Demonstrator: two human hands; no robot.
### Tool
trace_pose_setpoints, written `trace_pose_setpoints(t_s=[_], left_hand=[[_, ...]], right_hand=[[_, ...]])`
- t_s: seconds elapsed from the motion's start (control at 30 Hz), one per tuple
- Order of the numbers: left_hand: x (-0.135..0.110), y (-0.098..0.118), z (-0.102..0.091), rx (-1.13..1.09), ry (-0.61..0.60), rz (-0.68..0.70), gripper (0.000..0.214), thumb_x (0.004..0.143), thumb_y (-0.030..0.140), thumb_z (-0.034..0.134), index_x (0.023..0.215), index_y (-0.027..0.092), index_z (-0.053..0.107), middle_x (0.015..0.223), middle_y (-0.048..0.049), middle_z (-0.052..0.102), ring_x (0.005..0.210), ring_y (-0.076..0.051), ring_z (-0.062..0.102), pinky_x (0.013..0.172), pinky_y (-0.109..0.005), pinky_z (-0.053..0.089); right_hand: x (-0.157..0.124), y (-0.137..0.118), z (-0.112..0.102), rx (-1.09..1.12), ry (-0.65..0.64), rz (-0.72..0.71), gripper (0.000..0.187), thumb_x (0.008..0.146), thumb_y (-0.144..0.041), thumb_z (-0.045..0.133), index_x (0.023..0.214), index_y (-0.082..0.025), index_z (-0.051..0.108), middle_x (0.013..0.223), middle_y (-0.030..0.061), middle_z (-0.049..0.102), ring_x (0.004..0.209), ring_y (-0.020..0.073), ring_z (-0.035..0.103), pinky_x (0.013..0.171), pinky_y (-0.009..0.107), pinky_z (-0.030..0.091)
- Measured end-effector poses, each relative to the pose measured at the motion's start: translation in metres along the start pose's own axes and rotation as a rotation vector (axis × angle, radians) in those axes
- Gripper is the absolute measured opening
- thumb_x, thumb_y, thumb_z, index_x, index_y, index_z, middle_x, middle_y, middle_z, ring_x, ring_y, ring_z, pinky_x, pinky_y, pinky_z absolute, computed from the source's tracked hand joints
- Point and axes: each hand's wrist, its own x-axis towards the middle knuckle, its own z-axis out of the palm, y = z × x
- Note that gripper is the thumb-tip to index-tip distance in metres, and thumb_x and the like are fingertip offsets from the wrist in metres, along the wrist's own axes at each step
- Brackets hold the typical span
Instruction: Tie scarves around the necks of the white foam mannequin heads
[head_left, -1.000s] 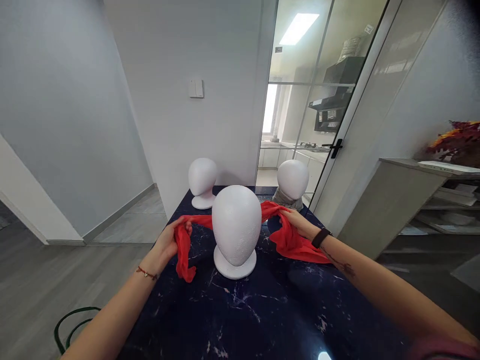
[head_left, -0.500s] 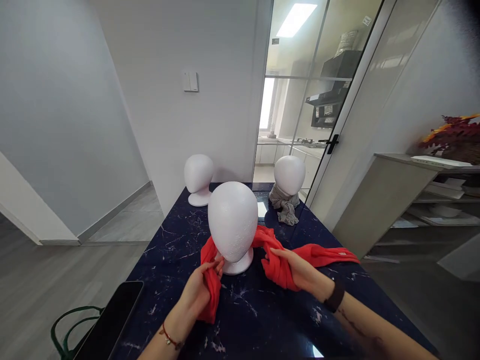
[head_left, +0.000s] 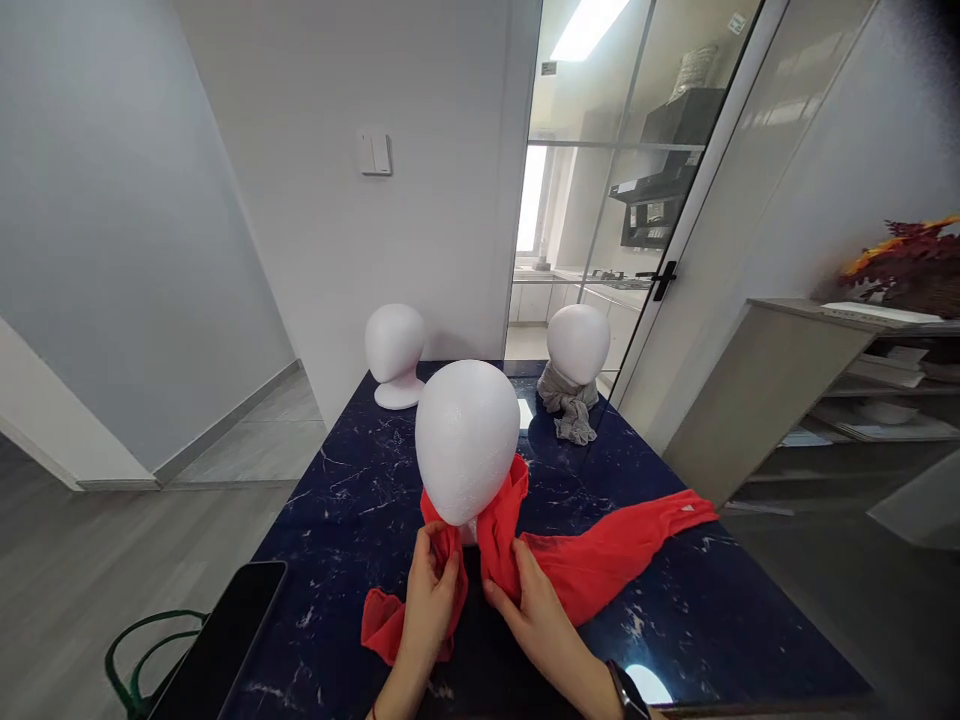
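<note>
A white foam mannequin head (head_left: pixel 466 440) stands near the front middle of a dark blue marbled table (head_left: pixel 352 490). A red scarf (head_left: pixel 600 550) is wrapped round its neck from behind, with both ends drawn to the front. My left hand (head_left: pixel 431 600) is closed on the left end, just below the head. My right hand (head_left: pixel 534 612) is closed on the right end close beside it; that end trails off across the table to the right.
Two more white foam heads stand at the table's far end: a bare one (head_left: pixel 394 352) at the left and one (head_left: pixel 577 345) with a grey scarf (head_left: pixel 568 408) at the right. A black phone (head_left: pixel 221 640) lies at the front left corner. Glass door and a shelf unit (head_left: pixel 765 390) to the right.
Both hands have pulled the scarf ends from the sides of the head forward and together in front of its neck. The scarf now wraps the neck.
</note>
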Motion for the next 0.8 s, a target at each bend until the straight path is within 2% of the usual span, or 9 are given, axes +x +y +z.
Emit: trace_pose_setpoints(t_s=[0.1, 0.2, 0.33, 0.57, 0.67, 0.8], left_hand=[[0.005, 0.012, 0.001, 0.080, -0.052, 0.037, 0.026, 0.080, 0.029, 0.056, 0.103, 0.019, 0.055, 0.107, -0.0086, 0.062, 0.104, -0.022, 0.057, 0.095, -0.035, 0.040], [0.007, 0.016, 0.004, 0.103, -0.098, 0.075, 0.022, 0.082, 0.027, 0.053, 0.101, 0.019, 0.058, 0.105, -0.0087, 0.063, 0.101, -0.022, 0.058, 0.092, -0.034, 0.041], [0.006, 0.012, 0.007, 0.099, -0.106, 0.108, 0.025, 0.082, 0.024, 0.052, 0.105, 0.020, 0.059, 0.109, -0.0087, 0.063, 0.102, -0.022, 0.058, 0.094, -0.035, 0.041], [0.002, 0.013, 0.009, 0.144, -0.171, 0.156, 0.024, 0.083, 0.022, 0.048, 0.099, 0.022, 0.067, 0.104, -0.0088, 0.066, 0.100, -0.024, 0.059, 0.092, -0.040, 0.044], [0.002, 0.014, 0.009, 0.215, -0.172, 0.206, 0.028, 0.083, 0.020, 0.046, 0.097, 0.025, 0.070, 0.107, -0.0076, 0.067, 0.112, -0.027, 0.054, 0.102, -0.047, 0.038], [0.000, 0.008, 0.009, 0.252, -0.220, 0.226, 0.039, 0.082, 0.013, 0.043, 0.108, 0.027, 0.068, 0.119, -0.0044, 0.065, 0.124, -0.025, 0.048, 0.112, -0.049, 0.026]], right_hand=[[0.004, -0.004, 0.004, -0.057, 0.104, -0.041, 0.051, 0.087, -0.042, 0.044, 0.130, -0.015, 0.039, 0.140, 0.0181, 0.039, 0.134, 0.0271, 0.035, 0.109, 0.044, 0.033], [0.007, -0.006, 0.006, -0.080, 0.176, -0.083, 0.043, 0.089, -0.035, 0.041, 0.128, -0.018, 0.038, 0.139, 0.0157, 0.039, 0.130, 0.0249, 0.039, 0.106, 0.042, 0.038], [0.008, -0.006, 0.008, -0.094, 0.155, -0.132, 0.040, 0.090, -0.032, 0.041, 0.128, -0.020, 0.038, 0.136, 0.0142, 0.041, 0.126, 0.0247, 0.045, 0.102, 0.042, 0.043], [0.025, -0.007, 0.009, -0.066, 0.160, -0.171, 0.044, 0.089, -0.024, 0.040, 0.132, -0.020, 0.035, 0.136, 0.0152, 0.042, 0.128, 0.0254, 0.042, 0.102, 0.046, 0.041], [0.029, -0.005, 0.011, -0.060, 0.152, -0.181, 0.043, 0.088, -0.023, 0.039, 0.131, -0.018, 0.037, 0.130, 0.0156, 0.048, 0.123, 0.0250, 0.048, 0.100, 0.045, 0.043], [0.024, -0.007, 0.011, -0.167, 0.142, -0.155, 0.043, 0.089, -0.027, 0.042, 0.131, -0.017, 0.040, 0.134, 0.0166, 0.045, 0.124, 0.0272, 0.047, 0.099, 0.043, 0.044]])
